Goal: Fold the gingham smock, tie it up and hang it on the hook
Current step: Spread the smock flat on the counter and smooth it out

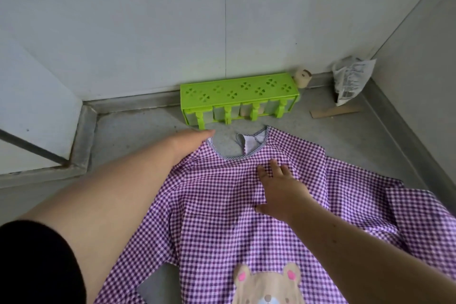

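A purple and white checked cotton smock [222,205] lies spread out flat on a grey metal tabletop [138,131]. Its neck hole points away from the person, toward the wall. The neck has a thin trim of dark blue and white stripes [237,157], and a small white label [249,142] shows inside it. Low on the front is a brown bear picture [267,284] with pink ears. The cloth has soft wrinkles, and one sleeve spreads far out to the right.

The left hand [190,142] reaches to the smock's left shoulder, beside the neck. Its fingers look straight and together, with the tips at the cloth's edge; I cannot tell if they pinch it. The arm has a black sleeve [37,264] near the shoulder. The right hand [281,187] lies flat on the chest of the smock, fingers spread wide and pressing the cloth down.

Behind the smock, just beyond its neck, stands a bright green plastic box [237,91] with clover-shaped holes on top. A small tan round thing [303,78] sits at its right end. In the far right corner leans a crinkly clear plastic bag [350,79], with a strip of brown cardboard [333,111] lying by it. Pale grey walls [148,20] rise behind the tabletop and on the right.
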